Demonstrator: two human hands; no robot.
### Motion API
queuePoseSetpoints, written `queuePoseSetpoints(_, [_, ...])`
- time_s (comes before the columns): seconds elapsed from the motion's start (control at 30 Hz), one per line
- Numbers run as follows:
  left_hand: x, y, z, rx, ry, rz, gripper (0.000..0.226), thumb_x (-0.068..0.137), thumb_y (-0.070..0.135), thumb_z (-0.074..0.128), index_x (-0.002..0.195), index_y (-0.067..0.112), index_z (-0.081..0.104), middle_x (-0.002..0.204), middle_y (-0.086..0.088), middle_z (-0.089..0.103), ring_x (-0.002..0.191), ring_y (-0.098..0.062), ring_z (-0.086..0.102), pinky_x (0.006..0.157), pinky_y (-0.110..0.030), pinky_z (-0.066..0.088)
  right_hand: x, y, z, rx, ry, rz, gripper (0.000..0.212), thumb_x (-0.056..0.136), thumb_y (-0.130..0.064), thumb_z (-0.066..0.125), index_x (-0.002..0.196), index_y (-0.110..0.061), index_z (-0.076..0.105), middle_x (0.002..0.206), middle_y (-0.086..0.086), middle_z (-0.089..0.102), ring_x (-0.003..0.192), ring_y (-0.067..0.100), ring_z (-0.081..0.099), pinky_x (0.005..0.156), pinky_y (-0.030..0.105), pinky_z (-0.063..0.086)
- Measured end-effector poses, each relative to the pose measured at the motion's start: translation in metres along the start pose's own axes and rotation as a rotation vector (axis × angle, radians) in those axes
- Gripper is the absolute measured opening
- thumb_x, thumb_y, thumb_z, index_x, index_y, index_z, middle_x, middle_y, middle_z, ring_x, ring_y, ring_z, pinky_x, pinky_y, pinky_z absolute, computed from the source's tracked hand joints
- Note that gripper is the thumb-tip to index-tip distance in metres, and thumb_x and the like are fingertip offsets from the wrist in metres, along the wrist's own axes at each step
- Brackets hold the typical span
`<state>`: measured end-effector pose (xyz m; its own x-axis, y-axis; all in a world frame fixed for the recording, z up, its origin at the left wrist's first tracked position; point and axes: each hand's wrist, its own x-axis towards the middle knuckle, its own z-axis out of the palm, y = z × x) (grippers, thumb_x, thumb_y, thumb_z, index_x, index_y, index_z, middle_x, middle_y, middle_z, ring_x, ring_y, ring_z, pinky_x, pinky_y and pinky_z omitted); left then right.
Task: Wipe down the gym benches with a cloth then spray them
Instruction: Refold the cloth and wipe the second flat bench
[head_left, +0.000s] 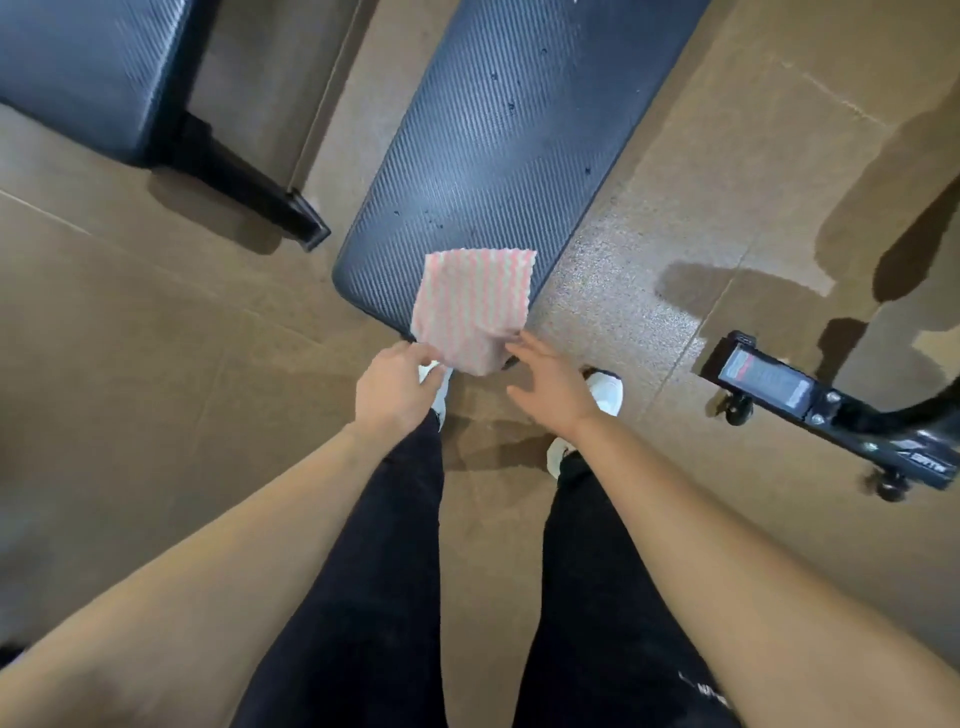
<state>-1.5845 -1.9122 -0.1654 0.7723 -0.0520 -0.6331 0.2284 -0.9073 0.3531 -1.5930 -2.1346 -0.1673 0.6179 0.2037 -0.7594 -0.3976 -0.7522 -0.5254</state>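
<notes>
The cloth (472, 306) lies over the near end of the bench (467, 156), partly hanging off. 1 corner seems pinched by the left hand (395, 387); the right hand (550, 384) is spread beside it. With so slight a hold, the cloth could be dropped off the bench.

Arms outstretched — left hand (397, 384) pinches cloth (470, 306), right hand (550, 384) splayed

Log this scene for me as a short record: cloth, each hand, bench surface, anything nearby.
cloth: pink-striped, over the near end of the middle bench
left hand: pinches the cloth's near-left corner
right hand: open, fingertips at the cloth's near-right edge
bench surface: scattered dark droplets
nearby: second bench upper left, wheeled black frame right
</notes>
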Motion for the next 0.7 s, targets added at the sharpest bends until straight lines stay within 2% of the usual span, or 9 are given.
queuePoseSetpoints(0.1, [0.008, 0.011, 0.017, 0.050, 0.261, 0.271, 0.024, 0.097, 0.026, 0.057, 0.113, 0.016, 0.070, 0.110, -0.006, 0.066, 0.098, -0.033, 0.059, 0.080, -0.047, 0.051, 0.010, 0.018, -0.004, 0.078, 0.182, -0.071, 0.044, 0.093, -0.016, 0.064, 0.138, -0.019, 0.060, 0.145, -0.003, 0.052, 0.128, 0.014, 0.052, 0.113, 0.036, 0.040])
queuePoseSetpoints(0.17, [0.021, 0.016, 0.029, 0.177, 0.295, 0.442, 0.034, 0.098, 0.027, 0.056, 0.128, 0.014, 0.065, 0.130, -0.010, 0.063, 0.118, -0.036, 0.057, 0.095, -0.051, 0.049, 0.021, 0.027, -0.017, 0.071, 0.318, -0.113, 0.033, 0.094, -0.016, 0.063, 0.127, -0.017, 0.066, 0.131, -0.004, 0.058, 0.115, 0.013, 0.058, 0.105, 0.036, 0.046])
queuePoseSetpoints(0.23, [0.032, 0.022, 0.044, 0.289, 0.250, 0.547, 0.049, 0.099, 0.030, 0.050, 0.145, 0.014, 0.053, 0.154, -0.014, 0.048, 0.143, -0.039, 0.041, 0.116, -0.056, 0.035, 0.035, 0.035, -0.038, 0.025, 0.420, -0.145, 0.031, 0.095, -0.017, 0.064, 0.126, -0.015, 0.066, 0.130, -0.002, 0.059, 0.118, 0.017, 0.056, 0.107, 0.029, 0.042])
queuePoseSetpoints(0.3, [0.045, 0.024, 0.056, 0.376, 0.203, 0.557, 0.060, 0.101, 0.042, 0.043, 0.157, 0.021, 0.039, 0.167, -0.011, 0.028, 0.155, -0.039, 0.021, 0.122, -0.061, 0.020, 0.053, 0.042, -0.061, -0.035, 0.474, -0.171, 0.037, 0.094, -0.020, 0.066, 0.131, -0.014, 0.063, 0.137, 0.002, 0.055, 0.128, 0.020, 0.049, 0.109, 0.022, 0.031])
queuePoseSetpoints(0.4, [0.062, 0.019, 0.072, 0.452, 0.196, 0.517, 0.065, 0.104, 0.060, 0.035, 0.162, 0.033, 0.024, 0.171, -0.005, 0.015, 0.158, -0.037, 0.007, 0.123, -0.065, 0.011, 0.079, 0.047, -0.086, -0.211, 0.462, -0.212, 0.052, 0.094, -0.028, 0.067, 0.144, -0.020, 0.052, 0.157, 0.004, 0.037, 0.145, 0.026, 0.032, 0.118, 0.034, 0.027])
queuePoseSetpoints(0.5, [0.070, 0.014, 0.078, 0.501, 0.208, 0.509, 0.067, 0.103, 0.068, 0.024, 0.163, 0.038, 0.016, 0.172, -0.003, 0.012, 0.158, -0.038, 0.004, 0.122, -0.066, 0.007, 0.095, 0.040, -0.096, -0.436, 0.411, -0.230, 0.065, 0.095, -0.039, 0.062, 0.154, -0.026, 0.038, 0.167, 0.002, 0.017, 0.154, 0.028, 0.011, 0.123, 0.046, 0.021])
queuePoseSetpoints(0.57, [0.074, 0.012, 0.079, 0.494, 0.239, 0.518, 0.069, 0.101, 0.072, 0.024, 0.162, 0.040, 0.018, 0.172, -0.004, 0.014, 0.158, -0.039, 0.005, 0.121, -0.068, 0.008, 0.102, 0.034, -0.098, -0.524, 0.399, -0.221, 0.069, 0.096, -0.044, 0.059, 0.157, -0.029, 0.031, 0.169, 0.000, 0.009, 0.155, 0.027, 0.002, 0.123, 0.050, 0.017])
queuePoseSetpoints(0.7, [0.085, 0.011, 0.071, 0.442, 0.310, 0.420, 0.070, 0.098, 0.075, 0.028, 0.161, 0.043, 0.022, 0.172, -0.003, 0.015, 0.157, -0.041, 0.006, 0.121, -0.069, 0.006, 0.117, 0.025, -0.109, -0.502, 0.483, -0.166, 0.067, 0.096, -0.043, 0.059, 0.155, -0.025, 0.033, 0.168, 0.004, 0.015, 0.155, 0.029, 0.008, 0.121, 0.053, 0.019])
